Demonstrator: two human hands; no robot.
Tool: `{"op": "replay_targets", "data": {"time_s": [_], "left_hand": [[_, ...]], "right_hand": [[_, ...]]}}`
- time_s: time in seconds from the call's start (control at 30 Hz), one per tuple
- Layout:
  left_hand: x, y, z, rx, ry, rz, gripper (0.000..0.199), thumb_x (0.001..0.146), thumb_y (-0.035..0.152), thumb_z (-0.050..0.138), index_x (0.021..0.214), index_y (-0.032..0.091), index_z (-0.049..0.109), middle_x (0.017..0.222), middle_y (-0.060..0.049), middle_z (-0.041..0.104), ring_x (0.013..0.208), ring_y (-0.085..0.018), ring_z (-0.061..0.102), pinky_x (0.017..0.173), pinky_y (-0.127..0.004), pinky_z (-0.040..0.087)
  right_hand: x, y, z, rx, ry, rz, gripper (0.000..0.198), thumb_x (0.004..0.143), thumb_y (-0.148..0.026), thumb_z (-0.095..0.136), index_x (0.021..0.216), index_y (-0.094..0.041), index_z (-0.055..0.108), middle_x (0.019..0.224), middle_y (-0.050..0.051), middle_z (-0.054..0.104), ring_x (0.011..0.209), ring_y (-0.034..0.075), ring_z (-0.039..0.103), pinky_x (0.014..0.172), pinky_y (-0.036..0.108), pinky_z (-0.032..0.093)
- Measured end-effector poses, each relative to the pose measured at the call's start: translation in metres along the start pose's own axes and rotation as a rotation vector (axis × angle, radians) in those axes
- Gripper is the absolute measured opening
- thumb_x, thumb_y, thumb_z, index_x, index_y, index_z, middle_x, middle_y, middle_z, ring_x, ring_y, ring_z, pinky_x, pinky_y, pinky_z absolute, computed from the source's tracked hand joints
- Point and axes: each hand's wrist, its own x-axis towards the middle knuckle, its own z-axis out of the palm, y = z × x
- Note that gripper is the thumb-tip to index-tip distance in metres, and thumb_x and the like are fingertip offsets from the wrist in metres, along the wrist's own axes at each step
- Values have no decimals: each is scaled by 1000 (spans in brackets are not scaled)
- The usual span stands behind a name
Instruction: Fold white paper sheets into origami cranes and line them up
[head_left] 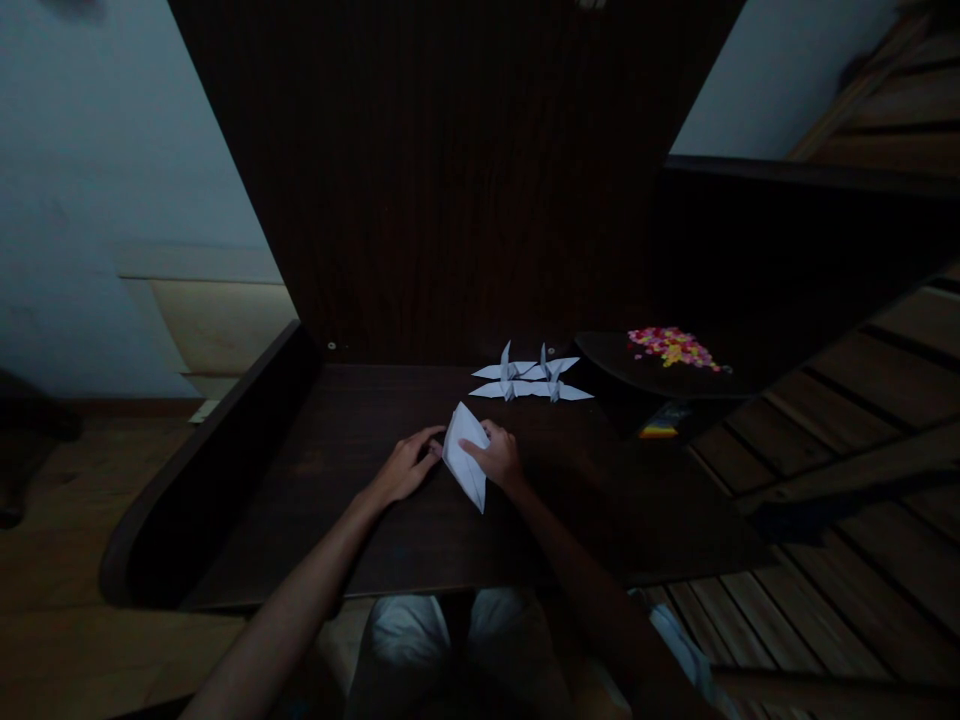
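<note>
A folded sheet of white paper point(466, 462), kite-shaped with creases, tilts up above the dark desk point(360, 540). My right hand point(501, 455) grips its right side, the thumb lying across the front and the other fingers partly hidden behind. At the left edge of the paper is my left hand point(409, 466), with index finger and thumb apart and their tips close to the edge; whether they touch it I cannot tell. Beyond both hands, several white paper cranes point(513, 387) stand close together in two rows near the back panel.
A raised corner shelf point(607, 355) on the right bears a pile of small pink, red and yellow pieces point(673, 346). Below it lies a small item with a yellow and orange edge point(660, 430). A raised side panel point(217, 450) bounds the desk on the left.
</note>
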Motion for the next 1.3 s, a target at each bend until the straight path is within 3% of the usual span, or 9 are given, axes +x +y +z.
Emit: {"op": "replay_targets", "data": {"time_s": [0.23, 0.37, 0.47, 0.63, 0.73, 0.87, 1.03, 1.17, 1.3], "left_hand": [[-1, -2, 8, 150, 67, 162, 51, 85, 37, 52, 131, 19, 38, 118, -10, 56, 94, -19, 57, 90, -37, 46], [0, -3, 9, 317, 80, 269, 35, 87, 29, 49, 121, 20, 51, 128, -12, 48, 115, -24, 47, 100, -42, 39], [0, -4, 9, 458, 45, 287, 29, 88, 25, 46, 113, 23, 61, 137, -10, 42, 119, -28, 42, 99, -48, 37], [-1, -5, 10, 550, 52, 264, 35, 88, 27, 46, 121, 26, 58, 147, -9, 30, 120, -31, 38, 93, -50, 39], [-1, -8, 10, 565, 34, 247, 41, 90, 29, 43, 130, 26, 50, 150, -9, 26, 125, -32, 35, 93, -52, 37], [1, -14, 12, 590, -50, 207, 43, 92, 32, 38, 134, 27, 45, 143, -6, 41, 130, -32, 31, 97, -55, 32], [1, -15, 13, 595, -66, 181, 43, 93, 34, 35, 135, 28, 43, 142, -7, 43, 132, -31, 30, 101, -55, 27], [0, -14, 12, 582, -64, 174, 45, 93, 41, 34, 136, 27, 43, 143, -8, 42, 133, -30, 30, 102, -54, 26], [1, -14, 12, 570, -61, 139, 54, 89, 50, 39, 136, 23, 42, 144, -12, 39, 132, -33, 30, 101, -56, 26]], "right_hand": [[-1, -3, 3, 126, 10, -17, 20, 73, -35, 64, 87, -21, 60, 85, 4, 70, 79, 19, 65, 71, 29, 48], [-2, 1, 5, 260, 18, 5, 19, 78, -34, 57, 89, -20, 60, 83, 4, 70, 76, 18, 66, 69, 28, 50], [-2, 8, 3, 368, -2, -14, 21, 81, -37, 53, 89, -18, 60, 81, 4, 70, 76, 17, 66, 67, 27, 51], [-8, 19, -7, 395, -107, -107, 33, 89, -37, 40, 94, -16, 65, 89, 6, 70, 74, 17, 66, 68, 29, 53], [-14, 22, -11, 343, -111, -193, 29, 87, -28, 45, 105, -17, 65, 106, 8, 68, 91, 19, 66, 77, 32, 54], [-21, 22, -11, 173, -96, -388, 32, 84, -21, 51, 113, -20, 63, 122, 9, 62, 113, 21, 57, 95, 41, 47], [-29, 26, -4, -113, -183, -584, 37, 88, -23, 49, 123, -15, 57, 133, 13, 52, 131, 26, 39, 105, 49, 35], [-35, 28, -3, -239, -237, -666, 42, 92, -25, 43, 132, -13, 47, 141, 14, 42, 136, 29, 30, 106, 54, 30], [-35, 28, -5, -187, -212, -650, 40, 92, -26, 41, 129, -15, 51, 137, 12, 48, 131, 27, 37, 104, 51, 34]]}}
